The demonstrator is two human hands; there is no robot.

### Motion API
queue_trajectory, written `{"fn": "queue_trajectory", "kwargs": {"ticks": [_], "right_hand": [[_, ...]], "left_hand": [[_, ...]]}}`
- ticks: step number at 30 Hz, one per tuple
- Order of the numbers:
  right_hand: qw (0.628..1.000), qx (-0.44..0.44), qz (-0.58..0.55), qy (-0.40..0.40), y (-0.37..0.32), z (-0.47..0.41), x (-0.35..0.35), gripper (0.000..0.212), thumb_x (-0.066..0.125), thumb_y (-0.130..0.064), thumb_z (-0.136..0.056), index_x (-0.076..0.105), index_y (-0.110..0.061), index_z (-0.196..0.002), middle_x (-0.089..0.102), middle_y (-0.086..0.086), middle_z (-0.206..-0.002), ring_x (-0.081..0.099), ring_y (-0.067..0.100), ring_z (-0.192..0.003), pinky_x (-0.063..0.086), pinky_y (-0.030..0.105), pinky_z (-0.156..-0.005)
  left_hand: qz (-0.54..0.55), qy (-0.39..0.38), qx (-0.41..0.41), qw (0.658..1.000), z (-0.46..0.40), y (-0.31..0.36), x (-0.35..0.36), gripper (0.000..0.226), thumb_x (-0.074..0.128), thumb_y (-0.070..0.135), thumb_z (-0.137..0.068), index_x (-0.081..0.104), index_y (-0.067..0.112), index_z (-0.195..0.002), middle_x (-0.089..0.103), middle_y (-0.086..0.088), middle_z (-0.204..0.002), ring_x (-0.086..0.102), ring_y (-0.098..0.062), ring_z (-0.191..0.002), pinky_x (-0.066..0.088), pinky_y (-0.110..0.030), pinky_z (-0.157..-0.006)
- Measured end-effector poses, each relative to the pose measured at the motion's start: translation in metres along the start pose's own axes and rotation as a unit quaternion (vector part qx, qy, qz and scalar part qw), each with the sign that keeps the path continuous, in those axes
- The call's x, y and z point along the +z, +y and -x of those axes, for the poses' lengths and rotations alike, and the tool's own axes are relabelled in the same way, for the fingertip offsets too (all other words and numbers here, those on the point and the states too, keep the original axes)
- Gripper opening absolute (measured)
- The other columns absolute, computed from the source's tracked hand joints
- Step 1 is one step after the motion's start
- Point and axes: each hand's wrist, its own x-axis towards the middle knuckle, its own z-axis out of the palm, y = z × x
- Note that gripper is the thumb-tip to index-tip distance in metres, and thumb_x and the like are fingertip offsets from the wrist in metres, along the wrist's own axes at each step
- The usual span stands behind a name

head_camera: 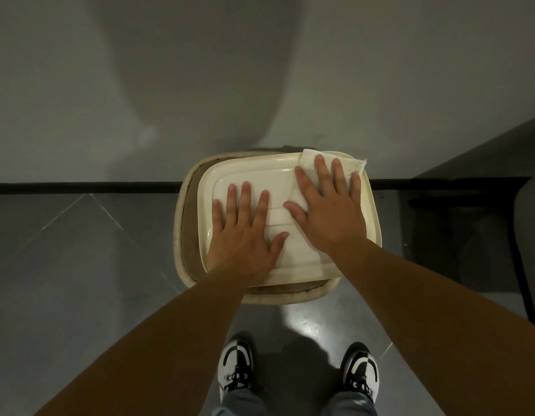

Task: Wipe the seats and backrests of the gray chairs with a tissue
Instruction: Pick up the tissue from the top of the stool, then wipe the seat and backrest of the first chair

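Glossy gray floor tiles fill the lower view, meeting a pale wall at a black baseboard strip. Nearest the camera stand two black-and-white sneakers below blue jean cuffs, toes pointing toward the wall. Beyond the feet sits a cream plastic seat, rounded at its corners and resting inside a wider cream rim, pushed up close to the wall. Both bare arms reach down onto it. The left hand lies flat on the middle of the seat, fingers straight and spread, holding nothing. Just beside it, thumbs nearly touching, the right hand is also flat with fingers spread, pressing a white tissue against the far right corner of the seat; the tissue's crumpled edge sticks out past the fingertips. At the right edge, a dark gray chair shows only partly, in shadow
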Motion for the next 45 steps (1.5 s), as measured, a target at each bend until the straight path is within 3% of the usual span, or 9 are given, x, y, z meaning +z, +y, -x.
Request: {"fn": "queue_trajectory", "kwargs": {"ticks": [5,8,11,14,18,23,27,37,45], "right_hand": [[0.998,-0.012,-0.058,-0.010,0.001,0.001,-0.004,0.068,-0.001,-0.054,-0.102,0.018,-0.024,-0.159,0.012,0.005,-0.167,0.004,0.029,-0.154,0.000,0.047,-0.125],[0.996,-0.020,-0.071,-0.049,0.009,-0.001,-0.013,0.055,0.016,-0.041,-0.107,0.015,-0.022,-0.159,0.009,0.001,-0.167,-0.001,0.024,-0.154,-0.002,0.043,-0.125],[0.990,-0.007,-0.120,-0.075,0.011,-0.001,-0.039,0.050,0.034,-0.029,-0.108,0.026,-0.021,-0.157,0.023,0.004,-0.164,0.016,0.024,-0.152,0.015,0.039,-0.124],[0.980,0.030,-0.193,-0.045,0.015,0.002,-0.075,0.044,0.032,-0.035,-0.109,0.044,-0.016,-0.147,0.057,0.008,-0.140,0.054,0.025,-0.125,0.040,0.033,-0.104],[0.988,0.001,-0.152,-0.039,0.029,0.017,-0.120,0.041,0.039,-0.024,-0.108,0.039,-0.015,-0.148,0.058,0.009,-0.131,0.058,0.026,-0.114,0.043,0.030,-0.084],[0.982,0.041,-0.184,-0.008,0.072,0.049,-0.185,0.049,0.026,-0.049,-0.107,0.053,-0.013,-0.128,0.069,0.011,-0.108,0.063,0.033,-0.098,0.038,0.035,-0.071],[0.977,0.081,-0.199,0.010,0.123,0.089,-0.235,0.048,0.030,-0.049,-0.106,0.055,-0.014,-0.126,0.071,0.012,-0.108,0.065,0.033,-0.095,0.050,0.040,-0.077],[0.967,0.176,-0.172,0.060,0.268,0.213,-0.326,0.044,0.036,-0.047,-0.105,0.057,-0.010,-0.116,0.071,0.016,-0.101,0.063,0.039,-0.092,0.044,0.040,-0.073],[0.958,0.209,-0.157,0.116,0.382,0.295,-0.351,0.040,0.044,-0.044,-0.102,0.062,-0.009,-0.107,0.071,0.017,-0.090,0.064,0.040,-0.083,0.042,0.039,-0.066]], "left_hand": [[-0.001,0.001,0.002,1.000,0.001,-0.001,-0.001,0.083,0.006,0.074,-0.093,-0.017,0.023,-0.155,-0.026,-0.009,-0.161,-0.026,-0.032,-0.146,-0.004,-0.057,-0.118],[-0.002,-0.008,0.005,1.000,0.002,-0.002,-0.003,0.084,0.004,0.074,-0.092,-0.018,0.024,-0.154,-0.027,-0.009,-0.160,-0.027,-0.032,-0.145,-0.004,-0.057,-0.118],[-0.025,-0.035,-0.002,0.999,-0.001,-0.002,-0.009,0.087,0.001,0.078,-0.088,-0.019,0.025,-0.154,-0.029,-0.011,-0.159,-0.027,-0.034,-0.145,-0.004,-0.060,-0.117],[-0.079,-0.059,-0.014,0.995,-0.005,-0.003,-0.033,0.092,0.000,0.080,-0.085,-0.015,0.022,-0.155,-0.030,-0.015,-0.158,-0.027,-0.038,-0.144,-0.005,-0.061,-0.116],[-0.127,-0.037,-0.002,0.991,-0.003,-0.005,-0.091,0.090,-0.003,0.075,-0.087,-0.001,0.020,-0.157,-0.020,-0.014,-0.161,-0.023,-0.038,-0.146,-0.007,-0.062,-0.116],[-0.155,-0.024,-0.007,0.988,-0.007,0.012,-0.173,0.086,-0.008,0.072,-0.087,-0.009,0.020,-0.156,-0.027,-0.017,-0.158,-0.033,-0.040,-0.141,-0.008,-0.064,-0.114],[-0.165,0.006,0.038,0.986,-0.011,0.060,-0.228,0.087,-0.009,0.073,-0.085,-0.011,0.021,-0.156,-0.026,-0.016,-0.159,-0.033,-0.040,-0.140,-0.009,-0.063,-0.114],[-0.125,0.069,0.207,0.968,0.016,0.284,-0.320,0.084,0.033,0.067,-0.091,0.008,0.023,-0.158,-0.004,-0.015,-0.164,-0.014,-0.039,-0.147,-0.003,-0.063,-0.115],[-0.110,0.084,0.285,0.948,0.048,0.437,-0.347,0.082,0.042,0.058,-0.088,0.013,0.022,-0.156,0.004,-0.015,-0.163,-0.014,-0.038,-0.148,-0.007,-0.063,-0.115]]}}
